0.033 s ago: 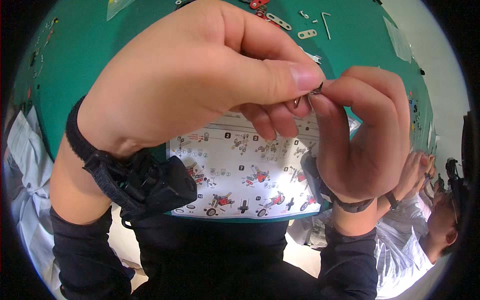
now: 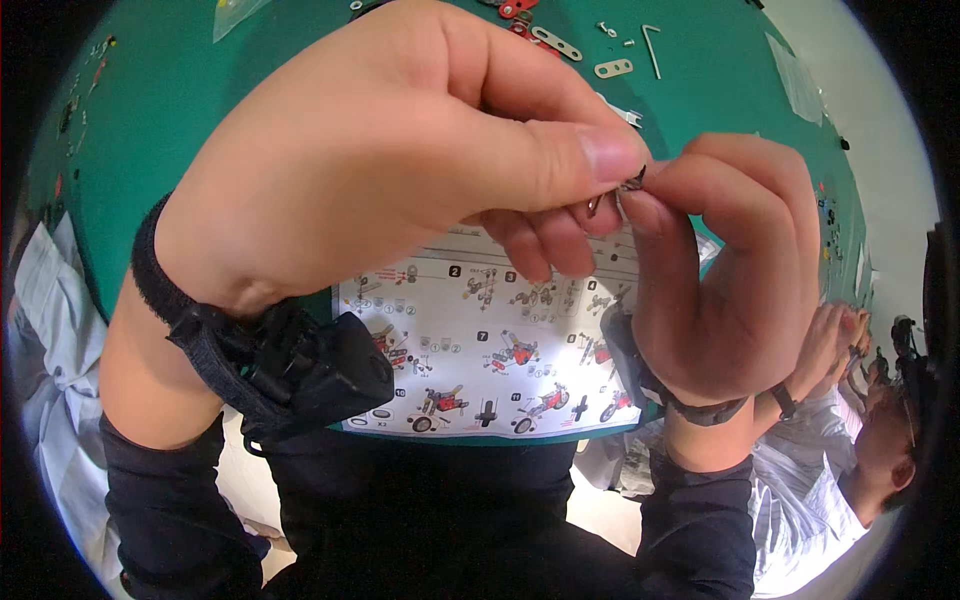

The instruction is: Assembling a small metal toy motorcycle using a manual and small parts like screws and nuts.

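Above the printed instruction sheet (image 2: 460,350), my left hand (image 2: 400,150) and my right hand (image 2: 735,250) meet fingertip to fingertip. Between them is a small dark metal piece (image 2: 634,181), too covered to name its kind. My left thumb and forefinger pinch it from one side, and the other left fingers curl below. From the other side my right thumb and forefinger close on it. A thin shiny bit (image 2: 593,205) shows under my left thumb; I cannot tell whether it joins the dark piece.
Past my hands on the green table (image 2: 300,60) lie an L-shaped hex key (image 2: 652,52), small screws (image 2: 607,29), perforated metal strips (image 2: 613,68) and red parts (image 2: 520,10). Part of a wrench (image 2: 628,115) shows behind my fingers. At right sits another person (image 2: 815,480), hands near the table edge.
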Demonstrator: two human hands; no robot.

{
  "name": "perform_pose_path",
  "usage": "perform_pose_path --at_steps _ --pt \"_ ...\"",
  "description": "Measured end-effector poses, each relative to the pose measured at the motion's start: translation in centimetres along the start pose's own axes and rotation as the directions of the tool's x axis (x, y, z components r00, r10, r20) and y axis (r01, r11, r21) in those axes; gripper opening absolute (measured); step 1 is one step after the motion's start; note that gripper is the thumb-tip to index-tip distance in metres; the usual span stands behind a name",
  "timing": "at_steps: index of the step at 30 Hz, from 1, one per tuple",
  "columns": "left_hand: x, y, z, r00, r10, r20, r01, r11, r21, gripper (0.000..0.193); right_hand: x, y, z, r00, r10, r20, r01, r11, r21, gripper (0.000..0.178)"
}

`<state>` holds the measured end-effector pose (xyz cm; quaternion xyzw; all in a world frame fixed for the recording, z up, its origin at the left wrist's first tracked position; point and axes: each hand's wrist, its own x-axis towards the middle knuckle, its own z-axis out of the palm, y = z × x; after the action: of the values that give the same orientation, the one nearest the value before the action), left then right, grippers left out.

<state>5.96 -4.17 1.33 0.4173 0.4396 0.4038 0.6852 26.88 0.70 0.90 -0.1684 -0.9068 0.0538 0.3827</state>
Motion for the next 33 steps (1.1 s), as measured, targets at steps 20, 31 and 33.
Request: perform_pose_path --at_steps 20,31,33 --pt "-1.0 -1.1 1.4 0.948 0.255 -0.192 -0.254 0.967 0.030 0.021 0.3 0.0 -0.2 1.000 -0.021 -0.014 0.021 0.999 0.028 0.020" --pt "-1.2 -0.4 2.4 0.934 0.282 -0.220 -0.284 0.958 0.025 0.022 0.0 0.0 0.0 0.998 0.067 0.006 -0.067 0.978 0.196 0.016" --pt "-1.2 -0.1 1.8 0.952 0.236 -0.193 -0.209 0.966 0.149 0.022 -0.1 -0.1 0.1 0.993 0.112 0.020 -0.113 0.953 0.282 0.013"
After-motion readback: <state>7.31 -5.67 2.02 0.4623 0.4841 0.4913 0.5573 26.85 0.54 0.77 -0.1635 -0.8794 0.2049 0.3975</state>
